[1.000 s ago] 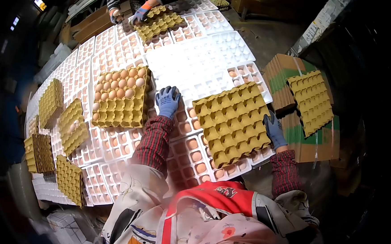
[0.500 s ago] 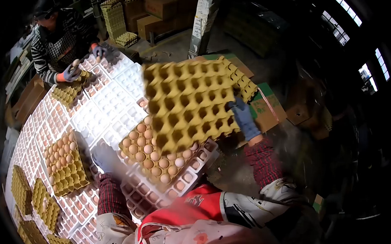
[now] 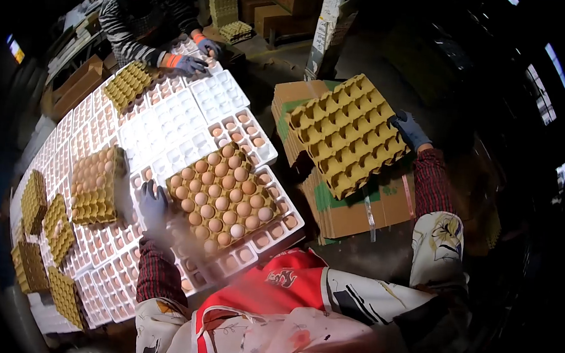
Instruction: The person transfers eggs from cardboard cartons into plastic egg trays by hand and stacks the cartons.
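Note:
My right hand (image 3: pixel 413 131), in a blue-grey glove, grips the right edge of an empty yellow pulp egg tray (image 3: pixel 349 138). That tray is over a stack of flattened cardboard boxes (image 3: pixel 344 222); whether it rests on them I cannot tell. My left hand (image 3: pixel 154 204), also gloved, has its fingers stretched out at the left side of a pulp tray full of brown eggs (image 3: pixel 215 198). This full tray lies on white plastic egg trays (image 3: pixel 245 255) whose pockets hold eggs.
Across the table a co-worker's gloved hands (image 3: pixel 189 64) are at the white trays. A partly filled pulp tray (image 3: pixel 96 184) lies to the left, with several more pulp trays (image 3: pixel 59 227) beyond. White trays without eggs (image 3: pixel 166 121) lie mid-table. A post (image 3: pixel 327 33) stands behind the boxes.
My right hand has carried the empty egg tray right, from above the full egg tray to over the cardboard. The co-worker's hands have moved off a pulp tray. The view has shifted.

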A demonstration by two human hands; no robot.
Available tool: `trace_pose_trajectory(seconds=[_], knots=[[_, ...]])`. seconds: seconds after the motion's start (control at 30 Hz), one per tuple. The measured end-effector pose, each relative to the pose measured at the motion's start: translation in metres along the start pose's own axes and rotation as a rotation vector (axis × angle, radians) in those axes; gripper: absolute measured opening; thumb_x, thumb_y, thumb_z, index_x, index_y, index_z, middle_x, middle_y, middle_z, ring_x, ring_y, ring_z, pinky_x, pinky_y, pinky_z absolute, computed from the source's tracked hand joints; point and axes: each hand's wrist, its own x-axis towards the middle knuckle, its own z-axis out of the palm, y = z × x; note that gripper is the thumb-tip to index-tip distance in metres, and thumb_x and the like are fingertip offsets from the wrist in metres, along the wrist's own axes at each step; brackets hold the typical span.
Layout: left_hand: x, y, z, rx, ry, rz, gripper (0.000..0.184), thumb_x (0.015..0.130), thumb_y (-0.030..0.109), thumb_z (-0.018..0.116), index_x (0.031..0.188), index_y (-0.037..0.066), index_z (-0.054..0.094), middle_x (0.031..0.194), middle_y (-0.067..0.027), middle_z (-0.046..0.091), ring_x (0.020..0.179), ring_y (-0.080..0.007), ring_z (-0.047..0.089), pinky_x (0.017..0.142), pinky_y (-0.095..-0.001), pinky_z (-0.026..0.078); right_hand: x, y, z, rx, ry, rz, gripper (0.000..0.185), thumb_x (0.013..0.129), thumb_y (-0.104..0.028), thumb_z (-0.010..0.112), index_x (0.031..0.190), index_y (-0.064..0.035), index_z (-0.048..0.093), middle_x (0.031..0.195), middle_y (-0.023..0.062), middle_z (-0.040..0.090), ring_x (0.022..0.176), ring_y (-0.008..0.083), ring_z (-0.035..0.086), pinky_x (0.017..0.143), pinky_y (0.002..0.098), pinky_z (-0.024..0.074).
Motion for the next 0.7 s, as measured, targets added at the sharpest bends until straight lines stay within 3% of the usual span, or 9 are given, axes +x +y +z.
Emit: trace_pose_trajectory(seconds=[0.07, 0.2, 0.33, 0.43, 0.5, 0.57, 0.6, 0.67, 0.7], knots=[[-0.026, 0.036, -0.01, -0.3, -0.001, -0.151, 0.037, 0.097, 0.025, 0.055, 0.126, 0.0, 0.06, 0.13, -0.02, 0.059, 0.127, -0.0359, 0.05, 0.105, -0.0424, 0.041, 0.033, -0.006, 0.014, -0.04, -0.235, -0.196, 0.048, 0.089, -0.039, 0.061, 0.124, -0.0064, 0.062, 0.119, 0.0185, 0.065, 0.111, 0.036, 0.062, 0.092, 0.0405, 0.0484], [-0.089, 0.11, -0.062, -0.547, -0.166, -0.242, 0.034, 0.094, 0.016, 0.063, 0.123, -0.002, 0.062, 0.122, -0.0173, 0.065, 0.115, -0.0298, 0.061, 0.1, -0.0376, 0.047, 0.067, 0.051, 0.076, -0.681, 0.029, -0.189, 0.038, 0.092, -0.039, 0.051, 0.117, -0.0126, 0.065, 0.118, 0.0174, 0.065, 0.11, 0.0378, 0.061, 0.091, 0.0475, 0.0501], [-0.151, 0.137, -0.09, -0.075, -0.348, 0.116, 0.047, 0.078, 0.024, 0.074, 0.122, 0.011, 0.064, 0.119, -0.0138, 0.064, 0.106, -0.0337, 0.061, 0.092, -0.0442, 0.047, 0.048, 0.035, 0.06, -0.851, -0.126, -0.08, 0.038, 0.093, -0.037, 0.054, 0.118, -0.0102, 0.064, 0.115, 0.0187, 0.065, 0.107, 0.0338, 0.064, 0.09, 0.0497, 0.0499], [-0.177, 0.128, -0.09, 0.066, -0.501, 0.134, 0.056, 0.073, 0.022, 0.076, 0.127, 0.013, 0.059, 0.126, -0.0117, 0.059, 0.109, -0.033, 0.06, 0.091, -0.044, 0.047, 0.0, -0.028, 0.048, -1.025, -0.015, 0.004, 0.043, 0.094, -0.041, 0.054, 0.118, -0.0073, 0.065, 0.115, 0.0194, 0.065, 0.104, 0.0316, 0.065, 0.088, 0.0445, 0.0521], [-0.178, 0.118, -0.082, 0.006, -0.475, 0.132, 0.057, 0.072, 0.02, 0.076, 0.126, 0.014, 0.059, 0.125, -0.0127, 0.059, 0.105, -0.0343, 0.061, 0.088, -0.0436, 0.049, -0.026, -0.059, 0.054, -0.782, 0.483, -0.449, 0.041, 0.094, -0.036, 0.06, 0.12, -0.0047, 0.065, 0.117, 0.0184, 0.065, 0.104, 0.0299, 0.065, 0.087, 0.0385, 0.0522], [-0.178, 0.102, -0.066, -0.057, -0.471, 0.138, 0.058, 0.071, 0.019, 0.076, 0.126, 0.013, 0.058, 0.125, -0.0137, 0.059, 0.102, -0.0354, 0.062, 0.087, -0.0439, 0.049, -0.101, -0.165, 0.076, 0.253, 0.022, -0.426, 0.037, 0.092, -0.019, 0.067, 0.125, -0.004, 0.061, 0.124, 0.017, 0.063, 0.113, 0.0266, 0.061, 0.095, 0.037, 0.0496], [-0.176, 0.097, -0.062, -0.12, -0.458, 0.144, 0.059, 0.071, 0.018, 0.076, 0.126, 0.012, 0.058, 0.124, -0.0146, 0.059, 0.1, -0.0366, 0.063, 0.085, -0.0442, 0.05, -0.144, -0.209, 0.091, 0.351, -0.181, -0.512, 0.034, 0.089, -0.006, 0.069, 0.122, -0.0031, 0.062, 0.122, 0.0139, 0.064, 0.112, 0.0214, 0.061, 0.094, 0.0329, 0.049], [-0.163, 0.099, -0.071, -0.099, -0.547, 0.148, 0.055, 0.076, 0.015, 0.075, 0.127, 0.007, 0.056, 0.118, -0.014, 0.062, 0.096, -0.0304, 0.066, 0.084, -0.0395, 0.053, -0.208, -0.248, 0.148, 0.461, -0.586, -0.765, 0.037, 0.086, -0.012, 0.072, 0.121, -0.0071, 0.064, 0.119, 0.0115, 0.065, 0.104, 0.0257, 0.064, 0.092, 0.037, 0.0501], [-0.156, 0.111, -0.087, -0.536, -0.505, -0.12, 0.051, 0.081, 0.015, 0.073, 0.127, 0.004, 0.055, 0.115, -0.0122, 0.063, 0.097, -0.0252, 0.065, 0.084, -0.0359, 0.053, -0.238, -0.264, 0.176, 0.413, -0.714, -0.778, 0.036, 0.084, -0.02, 0.072, 0.117, -0.0079, 0.065, 0.113, 0.0116, 0.066, 0.1, 0.0302, 0.064, 0.089, 0.0407, 0.0492]])
